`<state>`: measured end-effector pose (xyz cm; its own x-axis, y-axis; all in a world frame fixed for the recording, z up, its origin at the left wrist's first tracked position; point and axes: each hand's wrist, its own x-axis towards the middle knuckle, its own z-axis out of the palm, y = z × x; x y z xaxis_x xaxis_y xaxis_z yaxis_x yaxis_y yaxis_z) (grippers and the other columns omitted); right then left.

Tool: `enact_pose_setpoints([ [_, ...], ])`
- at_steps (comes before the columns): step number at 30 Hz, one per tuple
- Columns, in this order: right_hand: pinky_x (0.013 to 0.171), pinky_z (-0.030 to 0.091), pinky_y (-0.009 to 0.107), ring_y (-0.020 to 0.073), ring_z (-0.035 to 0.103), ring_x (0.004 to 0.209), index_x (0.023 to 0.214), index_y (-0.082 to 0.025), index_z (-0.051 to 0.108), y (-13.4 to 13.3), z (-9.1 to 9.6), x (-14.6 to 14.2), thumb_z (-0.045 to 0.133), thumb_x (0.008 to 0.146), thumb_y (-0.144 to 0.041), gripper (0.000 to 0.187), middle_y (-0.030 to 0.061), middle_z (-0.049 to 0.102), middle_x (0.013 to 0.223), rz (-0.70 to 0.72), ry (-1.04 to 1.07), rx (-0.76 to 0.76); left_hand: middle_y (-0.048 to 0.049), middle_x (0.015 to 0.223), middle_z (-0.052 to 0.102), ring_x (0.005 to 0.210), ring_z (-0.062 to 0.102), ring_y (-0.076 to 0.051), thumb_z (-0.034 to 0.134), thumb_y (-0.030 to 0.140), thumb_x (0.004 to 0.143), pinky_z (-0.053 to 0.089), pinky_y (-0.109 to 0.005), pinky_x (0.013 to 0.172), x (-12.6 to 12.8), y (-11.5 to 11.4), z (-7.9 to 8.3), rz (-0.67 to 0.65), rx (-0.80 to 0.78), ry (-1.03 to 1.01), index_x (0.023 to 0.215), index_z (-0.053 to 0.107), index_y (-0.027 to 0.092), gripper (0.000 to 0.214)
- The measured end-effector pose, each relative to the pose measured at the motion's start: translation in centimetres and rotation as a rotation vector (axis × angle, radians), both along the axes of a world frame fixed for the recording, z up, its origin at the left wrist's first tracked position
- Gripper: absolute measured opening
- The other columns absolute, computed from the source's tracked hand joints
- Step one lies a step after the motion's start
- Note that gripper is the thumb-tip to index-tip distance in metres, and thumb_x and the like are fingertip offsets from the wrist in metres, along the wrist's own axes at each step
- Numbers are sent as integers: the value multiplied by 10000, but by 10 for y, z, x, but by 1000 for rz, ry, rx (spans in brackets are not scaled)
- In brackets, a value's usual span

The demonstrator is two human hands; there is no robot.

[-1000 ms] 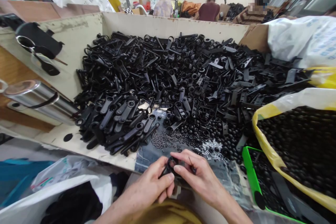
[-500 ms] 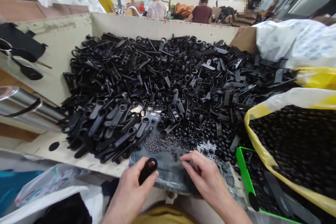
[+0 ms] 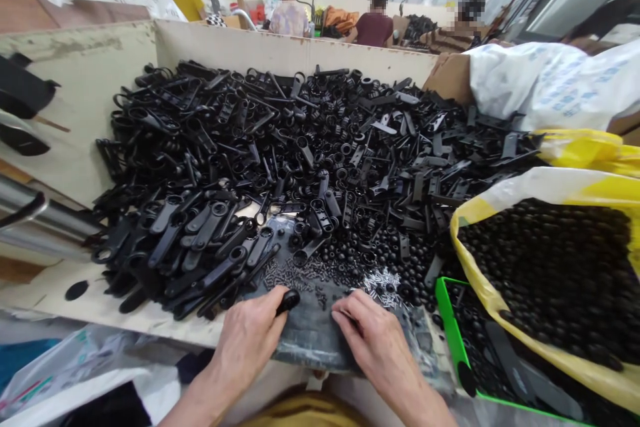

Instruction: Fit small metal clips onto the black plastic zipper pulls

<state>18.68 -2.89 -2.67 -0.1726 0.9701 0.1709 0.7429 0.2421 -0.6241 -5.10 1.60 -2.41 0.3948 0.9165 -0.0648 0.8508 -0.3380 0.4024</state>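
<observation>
Two hands sit at the near edge of the dark mat point(image 3: 310, 347): our left hand point(image 3: 247, 340) is closed around a black plastic arm point(image 3: 289, 300), whose rounded end sticks out past the thumb, its long axis slanting away and rightward toward the mat's middle. Our right hand point(image 3: 373, 340) lies on the mat's right half, fingertips curled down onto it; we cannot tell whether they pinch anything. Small dark screws point(image 3: 287, 273) lie on the mat's far side, straight ahead of the left hand and nearer to it, silver pins point(image 3: 385, 280) at the mat's far right corner, the heap of black parts point(image 3: 300, 147) beyond.
</observation>
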Motion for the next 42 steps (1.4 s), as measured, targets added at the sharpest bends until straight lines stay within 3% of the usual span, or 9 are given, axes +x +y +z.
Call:
enact_pose_setpoints([
  [3,629,505,263,175,716,709,977,-230,682,1,-3,-9,422,1118,-301,304,30,690,880,-13,-44,52,-30,838,790,808,786,-257,450,119,923,476,-307,670,-4,2,0,-12,-40,-54,1079,639,246,275],
  [10,586,472,272,173,701,656,915,-207,674,4,-7,-24,352,1137,-315,406,35,675,831,-45,-123,153,-41,801,759,769,751,-260,478,136,925,421,-309,652,-8,10,-2,1,-65,-77,897,605,243,169],
  [15,649,489,246,167,673,728,951,-219,690,1,1,-24,502,1075,-229,225,26,678,857,-64,150,101,-7,771,723,712,690,-200,498,284,1004,418,-285,655,-5,5,8,40,-73,-213,817,581,240,209],
  [19,633,482,226,149,634,708,976,-226,710,3,19,-24,606,1013,-163,128,7,669,839,13,361,104,-17,823,750,791,687,-202,558,373,986,459,-278,716,4,-6,22,106,-324,-568,833,676,222,245],
  [22,632,487,229,150,647,722,989,-207,713,7,28,-26,587,1022,-142,146,20,663,841,102,336,173,-29,832,765,825,678,-208,587,397,961,477,-285,759,12,-10,28,144,-480,-742,839,722,204,265],
  [26,626,510,227,153,669,714,984,-196,712,9,30,-26,517,1067,-158,215,39,674,839,153,217,253,-21,721,746,714,633,-178,637,397,917,475,-275,709,19,-10,27,228,-577,-874,841,694,184,233],
  [32,587,519,212,143,683,663,975,-194,704,6,29,-23,450,1103,-171,285,43,686,819,198,85,306,-9,686,722,526,463,-104,655,411,906,338,-230,505,23,-15,26,274,-633,-895,848,681,175,245],
  [36,607,516,221,147,679,691,988,-189,700,3,29,-20,474,1087,-138,252,48,695,842,221,161,292,-3,678,711,488,418,-88,675,420,893,292,-223,466,26,-18,23,305,-637,-937,803,668,180,256],
  [42,625,508,231,152,656,706,986,-198,721,1,23,-19,569,1040,-150,168,32,680,817,136,337,224,-27,666,726,518,415,-95,715,485,861,332,-221,503,34,-19,22,352,-702,-978,842,662,164,327],
])
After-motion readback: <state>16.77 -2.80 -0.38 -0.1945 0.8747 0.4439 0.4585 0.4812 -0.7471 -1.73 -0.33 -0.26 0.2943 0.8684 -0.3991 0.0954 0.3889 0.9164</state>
